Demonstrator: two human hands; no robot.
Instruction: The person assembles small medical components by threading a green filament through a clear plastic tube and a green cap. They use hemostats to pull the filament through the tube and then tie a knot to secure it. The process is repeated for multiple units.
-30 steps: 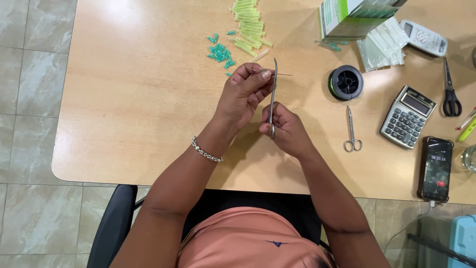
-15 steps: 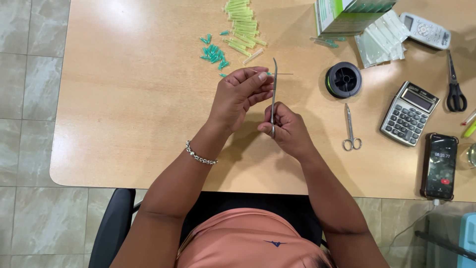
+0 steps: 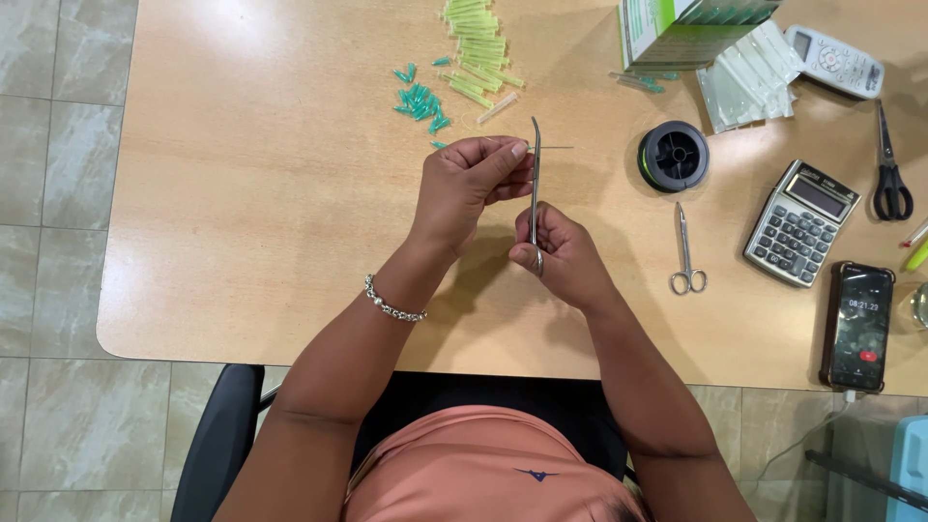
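Observation:
My right hand (image 3: 561, 253) grips the ring handles of long curved metal forceps (image 3: 534, 169), whose tip points away from me. My left hand (image 3: 469, 184) pinches a thin needle (image 3: 553, 148) against the forceps near their tip; the needle sticks out to the right. Both hands hover over the middle of a light wooden table (image 3: 242, 193). A silver bracelet (image 3: 391, 306) sits on my left wrist. Small teal caps (image 3: 419, 97) and pale green sleeves (image 3: 478, 48) lie just beyond my left hand.
A black spool (image 3: 673, 155) and small metal scissors (image 3: 685, 253) lie right of my hands. Further right are a calculator (image 3: 800, 221), a phone (image 3: 858, 325), black-handled scissors (image 3: 887, 169), a white remote (image 3: 832, 60), clear packets (image 3: 749, 77) and a green-white box (image 3: 686, 24). A black chair (image 3: 217, 445) is below.
Both hands stay together on the forceps and needle. The view has shifted slightly, so the table items sit a little lower and further left in the picture.

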